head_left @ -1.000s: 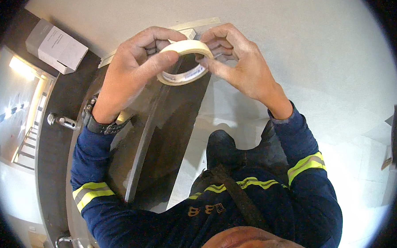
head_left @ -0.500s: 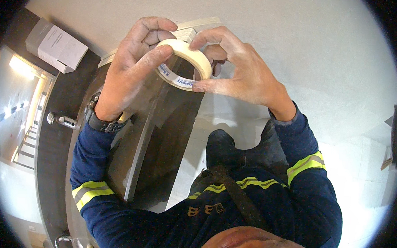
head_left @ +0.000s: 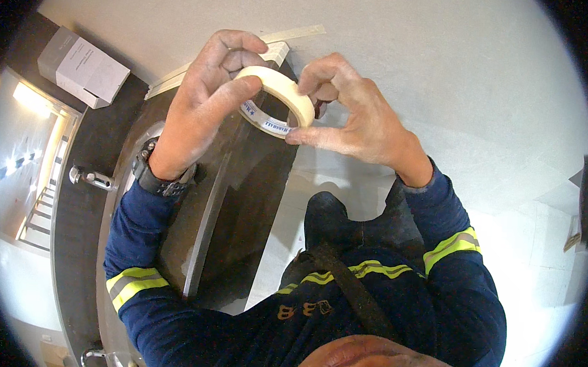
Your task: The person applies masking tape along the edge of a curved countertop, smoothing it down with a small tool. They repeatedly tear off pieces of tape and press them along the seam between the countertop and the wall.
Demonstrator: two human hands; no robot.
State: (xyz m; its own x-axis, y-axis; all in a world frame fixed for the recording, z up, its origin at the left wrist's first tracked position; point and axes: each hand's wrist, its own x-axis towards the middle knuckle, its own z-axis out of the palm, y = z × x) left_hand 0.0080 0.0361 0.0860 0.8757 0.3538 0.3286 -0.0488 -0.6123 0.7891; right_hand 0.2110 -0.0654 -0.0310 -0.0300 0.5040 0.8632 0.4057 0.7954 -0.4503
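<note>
Closest in: navy jacket (head_left: 195, 336), yellow-and-grey reflective bands on both sleeves, dark strap (head_left: 355, 288) slanting across the chest. Dark trousers (head_left: 335, 224) below.

Mid-range, both arms raised, elbows bent. Left hand (head_left: 209, 101), dark watch (head_left: 160, 177) at its wrist: grasping the tape roll (head_left: 275, 82), thumb pressed on its upper left, fingers curled on the far side. Right hand (head_left: 359, 121): grasping the same roll at its right side, thumb at the lower rim, index fingertip on the outer face, remaining fingers bent in behind. Pale dust on the fingers of both.

Roll is pale cream, narrow, tilted, blue print inside its core. Held up between the hands, over the dark tabletop (head_left: 242, 175).

Beyond: a light-toned strip (head_left: 294, 34) against the pale wall (head_left: 405, 50), just past the roll. Chrome tap (head_left: 94, 179) at left; grey-and-white box (head_left: 86, 69) on the dark surface, upper left. Far left, a bright barred opening (head_left: 42, 166); window or reflection, cannot tell.
</note>
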